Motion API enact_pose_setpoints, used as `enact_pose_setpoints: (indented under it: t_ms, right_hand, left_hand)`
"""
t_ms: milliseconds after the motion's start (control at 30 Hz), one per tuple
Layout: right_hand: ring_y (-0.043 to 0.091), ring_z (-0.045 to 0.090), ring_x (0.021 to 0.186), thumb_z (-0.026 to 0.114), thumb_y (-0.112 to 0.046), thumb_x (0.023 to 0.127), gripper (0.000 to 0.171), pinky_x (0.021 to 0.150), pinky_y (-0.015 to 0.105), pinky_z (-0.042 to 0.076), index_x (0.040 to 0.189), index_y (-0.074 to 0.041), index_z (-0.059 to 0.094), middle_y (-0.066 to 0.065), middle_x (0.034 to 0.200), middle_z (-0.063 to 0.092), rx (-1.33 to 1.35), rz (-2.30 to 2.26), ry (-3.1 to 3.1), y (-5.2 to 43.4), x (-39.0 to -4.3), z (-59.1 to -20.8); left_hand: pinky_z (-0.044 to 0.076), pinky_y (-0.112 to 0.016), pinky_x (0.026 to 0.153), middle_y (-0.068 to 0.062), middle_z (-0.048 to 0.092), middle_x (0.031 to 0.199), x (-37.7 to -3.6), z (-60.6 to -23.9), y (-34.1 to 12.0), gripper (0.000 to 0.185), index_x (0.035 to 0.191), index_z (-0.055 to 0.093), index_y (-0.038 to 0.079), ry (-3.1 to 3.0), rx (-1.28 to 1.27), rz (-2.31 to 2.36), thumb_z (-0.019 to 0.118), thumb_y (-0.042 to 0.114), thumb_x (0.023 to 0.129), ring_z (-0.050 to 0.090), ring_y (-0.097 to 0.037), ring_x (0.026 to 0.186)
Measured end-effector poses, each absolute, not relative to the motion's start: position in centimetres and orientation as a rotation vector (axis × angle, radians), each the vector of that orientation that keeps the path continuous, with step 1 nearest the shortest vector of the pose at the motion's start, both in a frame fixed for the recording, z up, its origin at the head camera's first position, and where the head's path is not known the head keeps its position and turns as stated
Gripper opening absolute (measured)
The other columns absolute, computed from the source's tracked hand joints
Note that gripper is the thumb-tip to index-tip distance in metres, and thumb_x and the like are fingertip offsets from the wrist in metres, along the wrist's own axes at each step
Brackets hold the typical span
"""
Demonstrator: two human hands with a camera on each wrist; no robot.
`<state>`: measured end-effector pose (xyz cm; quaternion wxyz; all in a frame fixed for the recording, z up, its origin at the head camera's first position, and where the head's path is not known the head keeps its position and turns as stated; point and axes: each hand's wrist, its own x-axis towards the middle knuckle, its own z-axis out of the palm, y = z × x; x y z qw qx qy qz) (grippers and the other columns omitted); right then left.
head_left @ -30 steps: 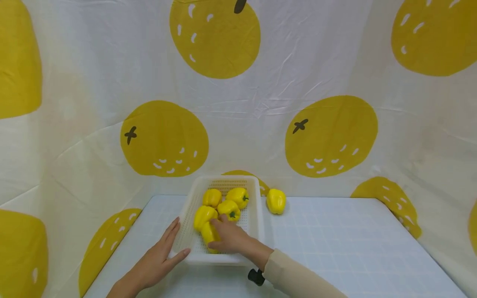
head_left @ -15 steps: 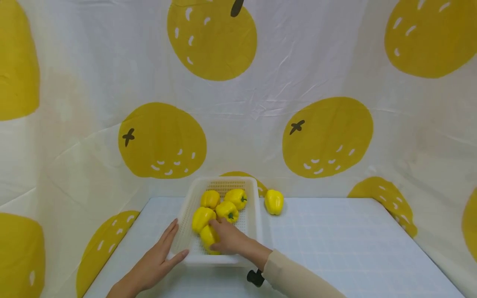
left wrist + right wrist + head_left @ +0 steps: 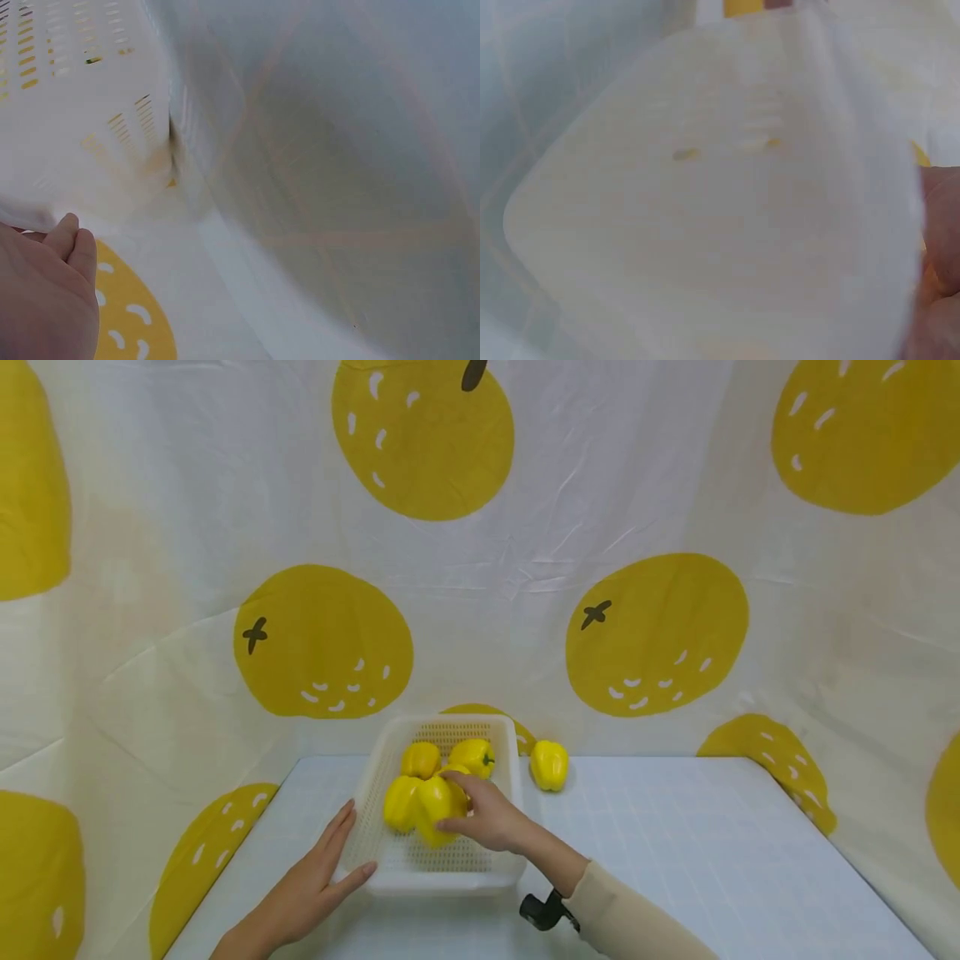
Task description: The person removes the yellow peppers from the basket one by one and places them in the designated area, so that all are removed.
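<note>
My right hand [image 3: 489, 810] grips a yellow bell pepper [image 3: 435, 810] over the white plastic basket [image 3: 450, 883], thumb on its near side and fingers across its top. Behind and beside it in the basket lie more yellow bell peppers: one at the left [image 3: 400, 803], one at the back left [image 3: 421, 760] and one at the back right [image 3: 472, 753]. Another is mostly hidden behind the held one. My left hand [image 3: 318, 881] rests against the basket's left front corner, fingers straight. In the left wrist view its fingertips touch the basket wall [image 3: 82, 165].
A single yellow bell pepper [image 3: 550, 766] stands on the table just right of the basket. The pale blue checked table [image 3: 675, 852] extends to the right. A white curtain [image 3: 495, 643] with yellow fruit prints hangs behind. A black wrist camera [image 3: 543, 912] sits under the right sleeve.
The right hand has lifted the front bell pepper from the basket floor and moved it away from me, over the others. The left hand stays at the basket's corner.
</note>
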<state>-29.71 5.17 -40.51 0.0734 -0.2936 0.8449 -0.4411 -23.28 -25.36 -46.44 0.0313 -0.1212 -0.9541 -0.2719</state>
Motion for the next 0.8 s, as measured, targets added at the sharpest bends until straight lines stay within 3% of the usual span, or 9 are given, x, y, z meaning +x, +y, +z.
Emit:
enact_pose_setpoints:
  t_ms: [200, 600, 800]
  right_hand:
    - [0.034, 0.057, 0.124, 0.074, -0.032, 0.095, 0.068, 0.097, 0.050, 0.055, 0.155, -0.017, 0.044, 0.004, 0.154, 0.048, -0.846, -1.405, 2.495, 7.5, -29.8, -39.5]
    - [0.039, 0.059, 0.123, 0.076, -0.032, 0.094, 0.071, 0.091, 0.049, 0.059, 0.155, -0.017, 0.043, 0.012, 0.158, 0.042, -0.759, -1.483, 2.529, 10.5, -30.1, -38.7]
    - [0.034, 0.064, 0.119, 0.077, -0.029, 0.093, 0.071, 0.088, 0.044, 0.060, 0.154, -0.018, 0.043, 0.010, 0.157, 0.041, -0.701, -1.565, 2.510, 12.4, -30.5, -38.5]
  left_hand:
    - [0.031, -0.067, 0.113, -0.013, 0.010, 0.172, -23.2, -46.4, -25.3, 0.101, 0.164, 0.018, 0.005, -2.931, -0.386, -0.820, 0.052, 0.071, 0.095, 0.028, -0.040, 0.151]
    - [0.032, -0.067, 0.113, -0.012, 0.007, 0.172, -23.1, -46.2, -25.3, 0.100, 0.164, 0.015, 0.006, -2.952, -0.383, -0.832, 0.050, 0.071, 0.096, 0.028, -0.041, 0.151]
    - [0.033, -0.066, 0.113, -0.011, 0.009, 0.172, -23.2, -46.5, -25.4, 0.101, 0.164, 0.016, 0.008, -2.946, -0.377, -0.830, 0.050, 0.072, 0.095, 0.029, -0.039, 0.151]
